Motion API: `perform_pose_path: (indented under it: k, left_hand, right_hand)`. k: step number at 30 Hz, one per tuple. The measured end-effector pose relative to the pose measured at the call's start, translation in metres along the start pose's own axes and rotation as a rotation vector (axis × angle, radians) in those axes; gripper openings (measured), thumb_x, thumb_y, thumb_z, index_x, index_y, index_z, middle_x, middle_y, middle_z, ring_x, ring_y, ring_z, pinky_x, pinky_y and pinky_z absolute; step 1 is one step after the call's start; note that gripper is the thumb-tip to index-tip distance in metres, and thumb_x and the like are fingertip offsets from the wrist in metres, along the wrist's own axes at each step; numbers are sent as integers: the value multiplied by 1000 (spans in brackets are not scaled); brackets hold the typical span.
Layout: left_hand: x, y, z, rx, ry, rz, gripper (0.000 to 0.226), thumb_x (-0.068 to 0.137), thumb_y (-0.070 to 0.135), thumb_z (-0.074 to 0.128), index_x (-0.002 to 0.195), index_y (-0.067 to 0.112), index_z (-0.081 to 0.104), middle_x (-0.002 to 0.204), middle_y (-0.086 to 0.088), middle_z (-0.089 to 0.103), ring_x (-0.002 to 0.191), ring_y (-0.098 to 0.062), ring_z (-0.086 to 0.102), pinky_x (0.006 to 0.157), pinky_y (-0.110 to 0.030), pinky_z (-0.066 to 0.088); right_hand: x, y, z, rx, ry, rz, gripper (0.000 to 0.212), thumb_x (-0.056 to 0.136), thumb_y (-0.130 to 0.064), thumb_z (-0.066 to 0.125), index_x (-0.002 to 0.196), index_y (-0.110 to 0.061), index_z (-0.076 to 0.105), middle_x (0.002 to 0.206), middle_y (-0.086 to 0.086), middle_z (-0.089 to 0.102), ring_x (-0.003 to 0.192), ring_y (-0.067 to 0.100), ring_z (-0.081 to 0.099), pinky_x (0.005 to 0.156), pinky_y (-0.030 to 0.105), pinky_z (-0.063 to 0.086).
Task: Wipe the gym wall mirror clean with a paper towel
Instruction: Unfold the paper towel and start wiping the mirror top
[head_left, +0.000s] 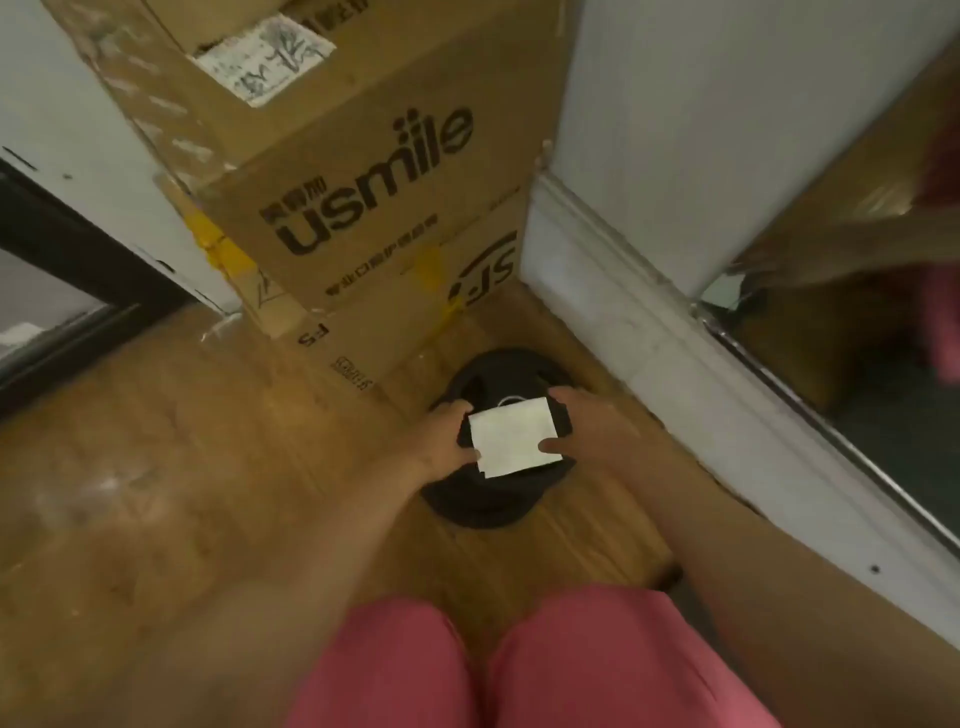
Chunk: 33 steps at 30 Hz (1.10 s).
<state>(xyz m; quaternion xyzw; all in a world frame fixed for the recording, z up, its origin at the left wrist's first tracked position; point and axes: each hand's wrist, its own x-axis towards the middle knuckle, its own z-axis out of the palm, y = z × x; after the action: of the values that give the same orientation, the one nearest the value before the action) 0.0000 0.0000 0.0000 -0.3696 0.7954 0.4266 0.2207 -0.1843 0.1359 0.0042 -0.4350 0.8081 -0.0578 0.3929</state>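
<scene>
View from the head camera, looking down. At far left, a dark-framed panel (62, 249) stands against a white wall, above a wooden floor (156, 441). Centre-left, stacked cardboard boxes (363, 171) fill the corner; the middle one bears the printed word "usmile", and yellow tape marks the lower ones. Below the boxes, the left hand (447, 436) pinches the left edge of a folded white paper towel (514, 436), thumb on its near corner. The towel is held flat between both hands, over a round black disc (488, 499) that lies on the floor — whether it touches the disc cannot be told. The right hand (582, 431) grips the towel's right side, fingers curled over the far corner and thumb pressed on the near edge. At the bottom edge, pink shorts (519, 665) cover the person's legs. Right of the hands, a white baseboard (649, 322) runs along the wall to the wall mirror (857, 322), metal-edged and well apart from the towel — it reflects a blurred arm.
</scene>
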Motion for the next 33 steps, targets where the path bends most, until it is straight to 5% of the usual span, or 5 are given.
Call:
perform_pose_path:
  k: [8,15,19,23,33]
  left_hand:
    - [72,-26,42,250,-27,111,74,104,40,47,159,12,6,166,-7,12,151,-26,16,121,-41,20]
    - [89,-27,32,286,69,76,42,97,33,61,132,10,53,133,-12,51,126,-28,45,99,-38,42]
    - [70,-15,21,1,5,71,29,95,28,66,113,6,62,110,-7,59,106,-26,58,84,-34,45]
    - [18,24,-30,-472,76,33,21,95,22,67,114,13,64,108,-3,69,98,-20,65,80,-29,52]
    - [-190,191,-209,-732,109,223,16,94,11,65,106,20,68,105,-1,73,93,-13,71,76,-26,59]
  right_hand:
    - [71,36,63,30,65,66,84,94,-44,64,158,-14,18,159,10,31,145,28,29,117,38,26]
    - [79,25,68,280,117,177,49,95,-22,65,138,-5,47,130,12,58,121,28,55,87,28,41]
    - [64,6,45,420,126,96,14,94,-21,66,89,-15,55,81,-1,52,75,15,53,60,22,36]
    - [23,-30,-21,655,132,29,26,95,-19,67,119,-9,66,111,5,70,98,20,67,84,34,56]
    - [-180,-147,-236,992,207,-90,10,91,-20,69,101,-20,71,95,-6,76,83,11,74,70,23,60]
